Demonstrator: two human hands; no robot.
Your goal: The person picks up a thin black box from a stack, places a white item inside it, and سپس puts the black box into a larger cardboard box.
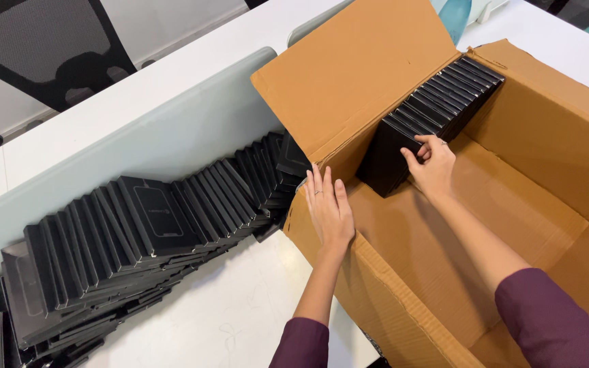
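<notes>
Inside cardboard box (540,136), right hand (434,163) on black packages (431,109)

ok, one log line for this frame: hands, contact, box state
left hand: flat on cardboard box wall | right hand: on black cases row inside | more leaning black cases outside on white table

Open brown cardboard carton (547,136) on white table, row of flat black boxes (431,109) upright inside, leaning row of identical black boxes (151,225) outside left
</notes>
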